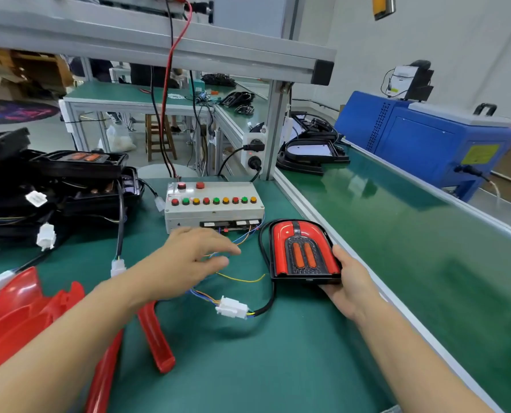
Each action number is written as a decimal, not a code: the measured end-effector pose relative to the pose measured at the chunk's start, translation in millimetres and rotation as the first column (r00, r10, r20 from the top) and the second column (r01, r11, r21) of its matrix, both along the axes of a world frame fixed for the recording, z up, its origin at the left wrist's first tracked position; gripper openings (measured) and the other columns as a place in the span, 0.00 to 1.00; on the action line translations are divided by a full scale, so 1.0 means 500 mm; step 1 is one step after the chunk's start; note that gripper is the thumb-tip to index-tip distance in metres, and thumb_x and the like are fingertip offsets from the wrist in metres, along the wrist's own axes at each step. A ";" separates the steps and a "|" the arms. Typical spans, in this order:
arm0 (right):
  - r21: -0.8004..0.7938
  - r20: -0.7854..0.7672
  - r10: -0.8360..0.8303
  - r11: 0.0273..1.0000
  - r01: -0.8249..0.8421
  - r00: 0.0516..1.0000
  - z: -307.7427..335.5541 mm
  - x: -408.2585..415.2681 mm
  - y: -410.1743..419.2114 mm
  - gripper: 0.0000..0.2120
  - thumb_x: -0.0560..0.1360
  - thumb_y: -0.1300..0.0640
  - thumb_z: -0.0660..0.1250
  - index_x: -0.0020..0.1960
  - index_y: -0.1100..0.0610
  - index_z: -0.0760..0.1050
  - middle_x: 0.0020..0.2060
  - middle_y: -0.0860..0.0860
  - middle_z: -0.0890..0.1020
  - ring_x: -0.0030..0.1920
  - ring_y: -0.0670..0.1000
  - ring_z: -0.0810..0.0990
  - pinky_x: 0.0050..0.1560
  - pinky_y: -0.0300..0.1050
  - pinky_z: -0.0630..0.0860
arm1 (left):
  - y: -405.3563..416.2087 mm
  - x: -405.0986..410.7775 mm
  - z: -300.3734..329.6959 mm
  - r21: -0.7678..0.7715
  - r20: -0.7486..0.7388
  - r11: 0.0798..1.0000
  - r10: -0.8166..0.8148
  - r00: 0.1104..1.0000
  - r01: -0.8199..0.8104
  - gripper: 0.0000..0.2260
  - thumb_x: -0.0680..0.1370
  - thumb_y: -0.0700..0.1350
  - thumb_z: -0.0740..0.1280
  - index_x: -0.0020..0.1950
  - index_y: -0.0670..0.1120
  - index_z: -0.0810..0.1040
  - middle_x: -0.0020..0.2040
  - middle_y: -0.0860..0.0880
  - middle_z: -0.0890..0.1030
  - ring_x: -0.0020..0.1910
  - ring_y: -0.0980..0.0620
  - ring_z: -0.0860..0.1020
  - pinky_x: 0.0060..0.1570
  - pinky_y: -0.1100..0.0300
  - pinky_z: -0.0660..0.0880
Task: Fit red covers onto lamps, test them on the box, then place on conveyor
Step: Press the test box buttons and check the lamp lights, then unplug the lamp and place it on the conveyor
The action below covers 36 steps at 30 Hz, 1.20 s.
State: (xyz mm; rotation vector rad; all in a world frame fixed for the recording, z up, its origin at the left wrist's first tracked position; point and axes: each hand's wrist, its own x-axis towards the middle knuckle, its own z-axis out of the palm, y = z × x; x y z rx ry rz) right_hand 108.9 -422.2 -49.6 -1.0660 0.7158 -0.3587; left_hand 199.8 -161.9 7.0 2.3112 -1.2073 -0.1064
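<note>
Black-framed lamp with glossy red cover point(303, 251) already fitted lies on the green table point(278, 368), just right of the grey test box with coloured buttons point(214, 205). Right hand point(351, 286) grips its near edge. Left hand point(188, 257), fingers spread and holding nothing, hovers over the loose wires in front of the box. White plug point(232, 307) appears joined. Judged: testing under way; green conveyor belt point(412, 234) placement not yet done. More black lamp housings point(69, 186) and loose red covers point(25, 317) wait at left.

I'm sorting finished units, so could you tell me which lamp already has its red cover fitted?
The lamp held by the right hand beside the conveyor; the stacked lamps at left are bare black.
</note>
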 end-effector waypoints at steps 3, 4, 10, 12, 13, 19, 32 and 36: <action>-0.030 -0.027 0.012 0.999 -0.012 1.000 0.004 0.005 0.006 0.13 0.82 0.53 0.58 0.46 0.55 0.79 0.35 0.50 0.86 0.34 0.49 0.84 0.42 0.49 0.78 | 0.036 -0.035 -0.020 0.070 -0.110 0.996 -0.045 0.993 0.053 0.11 0.77 0.52 0.66 0.58 0.65 0.74 0.59 0.67 0.74 0.62 0.71 0.66 0.70 0.63 0.42; -0.050 -0.039 0.012 0.999 -0.014 0.999 0.007 0.006 0.006 0.13 0.82 0.53 0.58 0.46 0.55 0.79 0.34 0.50 0.86 0.36 0.50 0.83 0.44 0.49 0.79 | 0.042 -0.041 -0.027 0.108 -0.119 0.993 -0.042 0.992 0.055 0.12 0.76 0.54 0.68 0.58 0.65 0.74 0.59 0.67 0.74 0.63 0.72 0.64 0.70 0.62 0.40; -0.421 -0.152 -0.006 0.905 -0.059 0.988 0.013 -0.010 0.013 0.10 0.79 0.53 0.57 0.56 0.52 0.74 0.51 0.53 0.78 0.50 0.53 0.75 0.55 0.48 0.69 | 0.037 -0.059 -0.062 0.220 0.061 0.975 -0.008 0.998 -0.006 0.15 0.75 0.51 0.68 0.61 0.62 0.74 0.53 0.66 0.76 0.60 0.67 0.68 0.72 0.54 0.42; -0.676 -0.183 -0.103 0.735 -0.049 0.978 0.015 -0.026 0.029 0.20 0.81 0.52 0.58 0.71 0.54 0.67 0.67 0.50 0.71 0.67 0.51 0.69 0.67 0.48 0.63 | 0.033 -0.063 -0.070 0.174 0.068 0.985 -0.005 0.998 -0.007 0.13 0.76 0.51 0.67 0.60 0.62 0.75 0.50 0.67 0.76 0.57 0.67 0.69 0.71 0.56 0.45; -0.808 -0.155 -0.159 0.588 -0.033 0.975 0.023 -0.035 0.043 0.22 0.81 0.52 0.58 0.73 0.56 0.65 0.70 0.51 0.69 0.70 0.52 0.66 0.70 0.49 0.61 | 0.033 -0.065 -0.072 0.140 0.055 0.990 -0.003 0.998 -0.004 0.14 0.76 0.51 0.67 0.60 0.63 0.74 0.49 0.69 0.76 0.56 0.69 0.69 0.71 0.58 0.45; -0.991 -0.133 0.206 -0.049 -0.125 0.969 0.034 -0.094 0.182 0.22 0.75 0.38 0.58 0.57 0.50 0.80 0.57 0.42 0.79 0.65 0.45 0.70 0.74 0.52 0.40 | 0.034 -0.072 -0.067 -0.054 0.059 0.998 0.032 0.998 -0.029 0.14 0.76 0.50 0.69 0.60 0.61 0.77 0.46 0.67 0.76 0.52 0.67 0.72 0.67 0.62 0.49; -0.985 -0.175 0.297 -0.062 -0.163 0.939 0.012 -0.077 0.230 0.12 0.77 0.44 0.64 0.57 0.46 0.80 0.43 0.36 0.77 0.56 0.42 0.74 0.72 0.46 0.32 | 0.032 -0.077 -0.060 -0.223 -0.014 0.975 0.018 1.000 -0.020 0.08 0.78 0.51 0.66 0.56 0.57 0.80 0.47 0.64 0.81 0.52 0.67 0.73 0.63 0.75 0.48; -0.983 -0.181 0.305 -0.038 -0.178 0.935 0.008 -0.074 0.229 0.11 0.77 0.45 0.66 0.56 0.46 0.80 0.44 0.37 0.79 0.56 0.41 0.73 0.71 0.42 0.32 | 0.029 -0.078 -0.048 -0.210 -0.020 0.978 -0.017 1.000 0.013 0.12 0.75 0.54 0.61 0.53 0.59 0.82 0.45 0.63 0.82 0.51 0.62 0.73 0.59 0.79 0.46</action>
